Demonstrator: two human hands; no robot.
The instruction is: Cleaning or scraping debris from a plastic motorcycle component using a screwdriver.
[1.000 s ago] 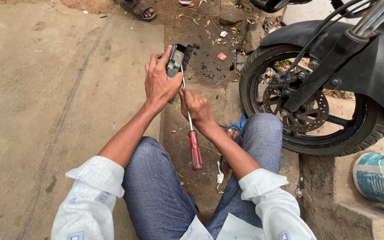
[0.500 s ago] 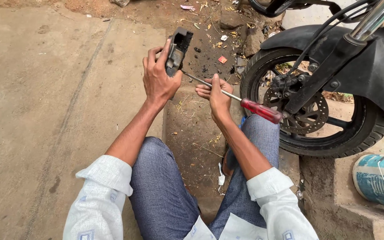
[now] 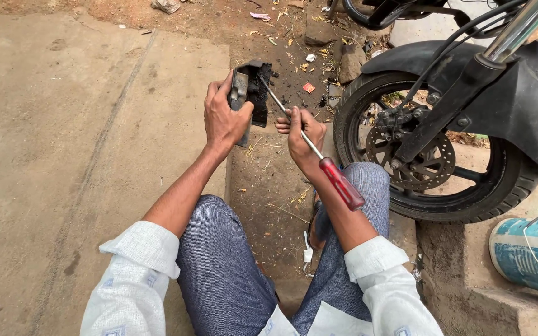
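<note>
Head view: left hand [image 3: 222, 118] wraps grimy black brake part [image 3: 251, 93], held up over dirt beside front wheel [image 3: 434, 149]. Right hand [image 3: 300, 138] pinches screwdriver [image 3: 319, 157] shaft, tip in part. Part looks rigid, heavy, greasy-slick; grip outer body firmly.

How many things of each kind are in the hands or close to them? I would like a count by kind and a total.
Screwdrivers with red handle: 1
Dirty black metal parts, held in the left hand: 1
Motorcycle wheels: 1
Blue and white cans: 1
Total: 4
</note>
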